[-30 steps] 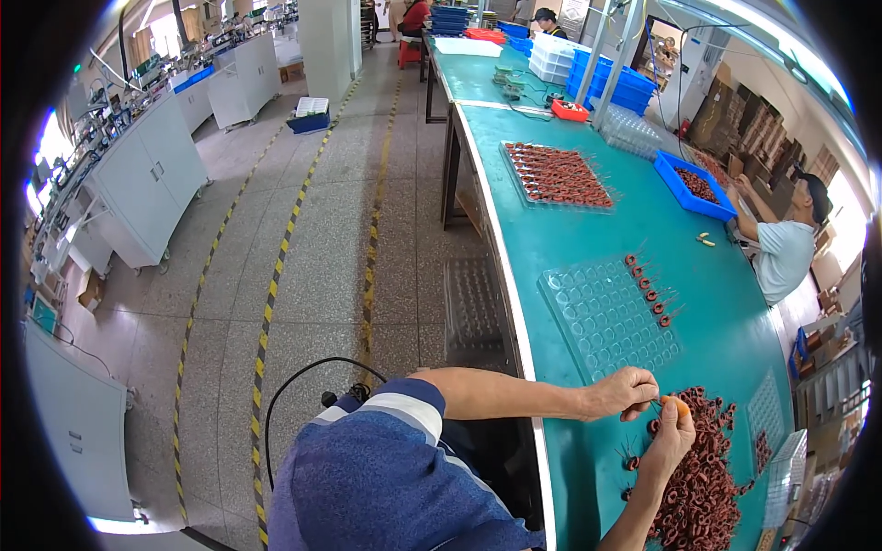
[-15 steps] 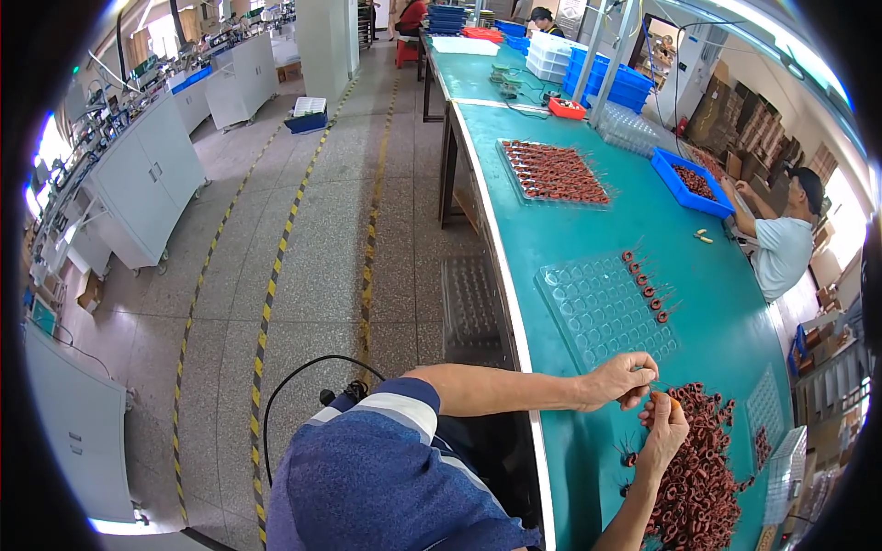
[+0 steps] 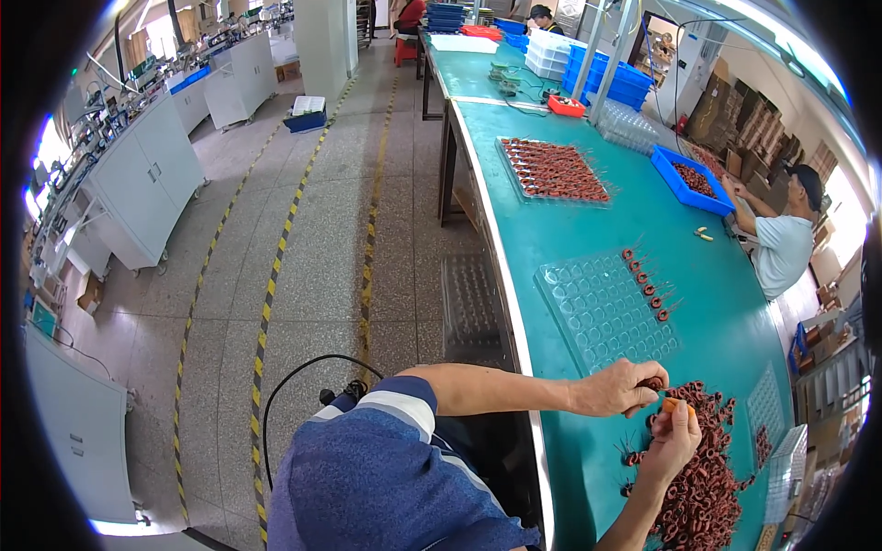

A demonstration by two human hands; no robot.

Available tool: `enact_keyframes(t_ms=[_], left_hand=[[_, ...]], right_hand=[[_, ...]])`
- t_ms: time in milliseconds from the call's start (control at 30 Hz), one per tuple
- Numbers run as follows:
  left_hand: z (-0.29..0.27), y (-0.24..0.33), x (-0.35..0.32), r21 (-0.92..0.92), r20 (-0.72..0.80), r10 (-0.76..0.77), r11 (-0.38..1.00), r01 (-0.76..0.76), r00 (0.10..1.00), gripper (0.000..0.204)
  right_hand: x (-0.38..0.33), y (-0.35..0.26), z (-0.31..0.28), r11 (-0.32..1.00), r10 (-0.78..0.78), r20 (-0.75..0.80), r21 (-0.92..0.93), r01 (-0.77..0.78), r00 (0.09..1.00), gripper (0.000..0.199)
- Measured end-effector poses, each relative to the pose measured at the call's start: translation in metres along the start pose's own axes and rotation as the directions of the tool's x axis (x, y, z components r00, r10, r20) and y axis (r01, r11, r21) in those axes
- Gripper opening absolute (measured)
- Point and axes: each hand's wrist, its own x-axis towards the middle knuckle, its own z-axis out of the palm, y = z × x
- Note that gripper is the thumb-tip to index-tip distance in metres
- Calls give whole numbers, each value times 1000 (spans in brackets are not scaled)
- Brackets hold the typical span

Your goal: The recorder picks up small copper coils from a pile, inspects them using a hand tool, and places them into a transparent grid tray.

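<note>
The person's left hand (image 3: 611, 387) is pinching a dark red ring coil (image 3: 652, 383) between its thumb and fingers, holding it above the green desk (image 3: 625, 220), just left of the top of a large pile of similar coils (image 3: 698, 477). The right hand (image 3: 671, 450) is bending its fingers inward, thumb pressing against a small orange piece (image 3: 675, 404) at the fingertips; what that piece is, one cannot tell. The two hands are working close together but apart, the right one hovering over the left edge of the pile. A few loose coils (image 3: 632, 457) are lying just beside the pile, thin leads sticking out.

Beyond the left hand, a clear tray (image 3: 588, 303) with round pockets is lying flat, a single row of red coils (image 3: 649, 290) running along its right side. Farther up the desk, a second tray (image 3: 560, 201) is carrying many rows of coils, leads pointing rightward. To its right, a blue bin (image 3: 669, 185) is holding more coils, and a small yellow item (image 3: 703, 234) is lying near it. Across the desk, a co-worker (image 3: 785, 243) in a pale shirt and dark cap is reaching toward the far side of the bin, while a small red bin (image 3: 566, 107) is sitting near the blue crates (image 3: 620, 83)
</note>
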Motion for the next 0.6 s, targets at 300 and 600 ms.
enact_keyframes(t_ms=[300, 600], left_hand=[[-7, -14, 1, -313, 137, -164, 929, 200, 977, 26], [2, -24, 7, -60, 189, -129, 988, 142, 973, 32]], right_hand=[[3, -2, -6, 971, -66, 109, -222, 89, 992, 26], [12, 2, -24, 983, 50, 174, -181, -18, 984, 21]])
